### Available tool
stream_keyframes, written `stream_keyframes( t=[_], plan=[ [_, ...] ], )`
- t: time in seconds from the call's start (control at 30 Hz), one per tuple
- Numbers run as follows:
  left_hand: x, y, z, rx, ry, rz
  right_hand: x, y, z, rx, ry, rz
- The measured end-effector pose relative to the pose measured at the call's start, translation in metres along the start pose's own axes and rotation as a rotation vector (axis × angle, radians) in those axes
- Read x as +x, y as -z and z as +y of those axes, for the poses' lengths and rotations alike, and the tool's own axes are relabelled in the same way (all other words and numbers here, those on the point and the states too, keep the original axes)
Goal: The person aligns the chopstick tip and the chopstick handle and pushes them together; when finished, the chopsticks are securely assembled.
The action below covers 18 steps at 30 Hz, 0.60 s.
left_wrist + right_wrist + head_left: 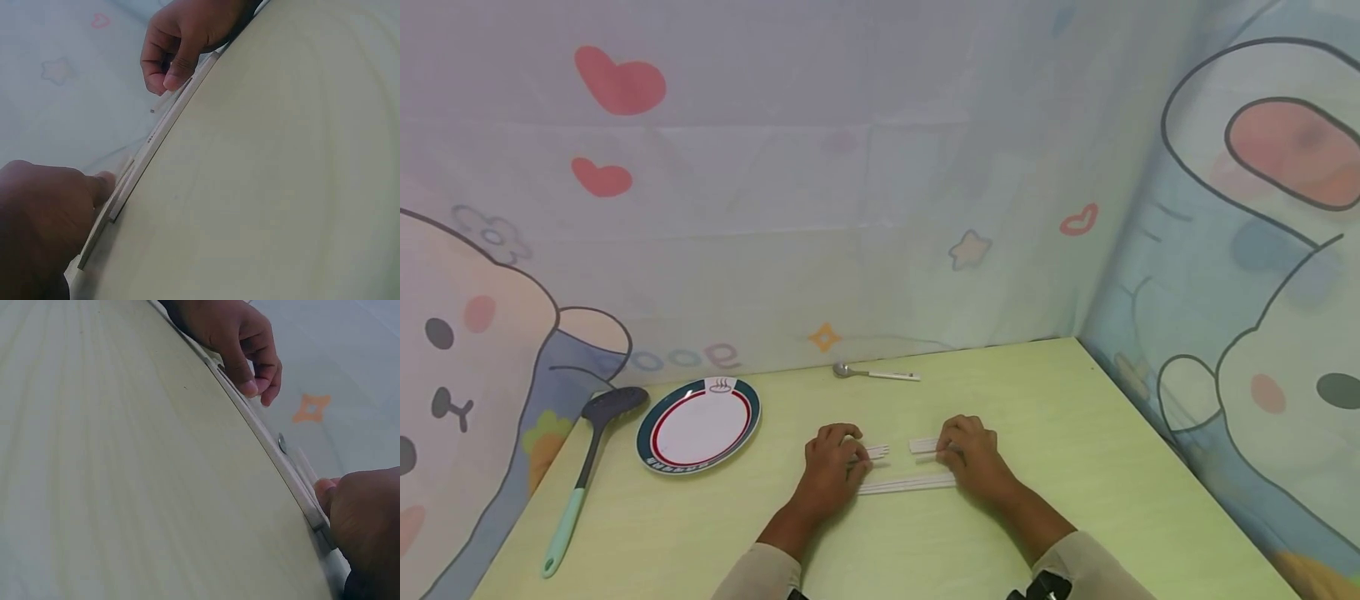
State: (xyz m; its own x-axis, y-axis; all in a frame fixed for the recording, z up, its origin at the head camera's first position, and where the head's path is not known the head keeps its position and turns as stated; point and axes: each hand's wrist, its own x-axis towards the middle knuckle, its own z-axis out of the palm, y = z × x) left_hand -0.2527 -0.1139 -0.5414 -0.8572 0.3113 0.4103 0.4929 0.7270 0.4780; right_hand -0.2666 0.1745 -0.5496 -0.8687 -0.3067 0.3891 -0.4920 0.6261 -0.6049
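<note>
My left hand (832, 467) pinches thin white chopsticks (878, 452) low over the table, their ends poking out to the right past the fingers. Facing it across a short gap, my right hand (976, 460) pinches more pale chopsticks (922, 446), whose ends point left. Closer to me, a row of long white chopsticks (906, 484) lies side by side on the table, running from one hand to the other. The left wrist view shows the right hand's thumb (178, 74) and fingertips pressed together around a stick. Parts of the sticks are hidden behind both hands.
A white plate (700, 423) with a dark green rim lies at the left. Beside it rests a black-headed ladle (587, 458) with a mint handle. A small spoon (880, 374) with a white handle lies near the back edge. Printed cloth (850, 183) hangs behind the table.
</note>
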Motion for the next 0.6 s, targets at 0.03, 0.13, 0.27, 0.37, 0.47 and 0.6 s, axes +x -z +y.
stream_keyframes(
  t=[0.03,0.13,0.27,0.37,0.47,0.6],
  plan=[
    [0.0,0.0,0.001,0.001,-0.005,0.004,0.0,0.0,0.0,-0.006,0.008,0.004],
    [0.001,0.002,0.003,0.02,-0.027,0.019,0.0,0.0,-0.001,-0.027,0.03,0.015],
    [0.0,0.003,0.006,0.044,-0.046,0.03,-0.002,0.0,-0.004,-0.03,0.029,0.033],
    [-0.001,0.004,0.008,0.038,-0.059,0.052,-0.003,0.0,-0.009,-0.022,0.02,0.054],
    [-0.002,0.004,0.01,0.014,-0.074,0.078,-0.004,0.0,-0.014,-0.02,0.02,0.056],
    [-0.003,0.006,0.011,-0.021,-0.104,0.089,-0.005,-0.001,-0.017,-0.046,0.079,0.056]
  ],
)
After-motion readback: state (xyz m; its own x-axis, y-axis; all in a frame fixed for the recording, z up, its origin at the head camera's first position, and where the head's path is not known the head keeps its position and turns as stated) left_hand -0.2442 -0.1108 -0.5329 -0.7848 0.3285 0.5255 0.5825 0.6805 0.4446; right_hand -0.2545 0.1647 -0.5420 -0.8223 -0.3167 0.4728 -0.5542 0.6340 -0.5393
